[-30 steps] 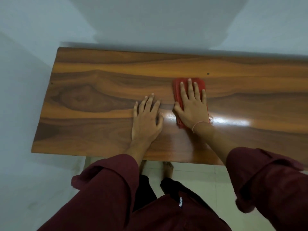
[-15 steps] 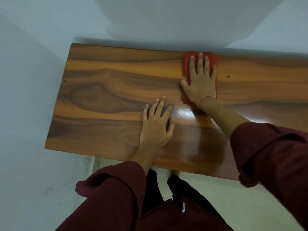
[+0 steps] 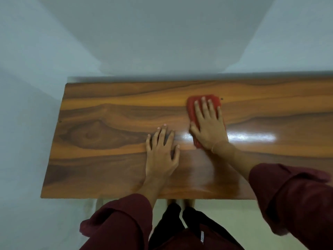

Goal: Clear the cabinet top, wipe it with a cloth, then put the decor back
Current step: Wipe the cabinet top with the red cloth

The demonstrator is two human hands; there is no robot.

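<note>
The glossy wooden cabinet top [image 3: 100, 141] fills the middle of the view, with no decor on it. A red cloth [image 3: 190, 107] lies flat on it right of centre. My right hand [image 3: 209, 125] presses on the cloth with straight, spread fingers and covers most of it. My left hand [image 3: 162, 156] rests flat on the bare wood just left of the cloth, fingers spread, holding nothing.
Pale walls [image 3: 162, 42] close in behind the cabinet and along its left end. A small dark spot [image 3: 221, 99] marks the wood beside the cloth. Below the front edge lie a light floor [image 3: 225, 213] and my feet.
My right hand pushed the cloth to the back edge, then drew it back toward the middle of the top. My left hand stayed flat in place.
</note>
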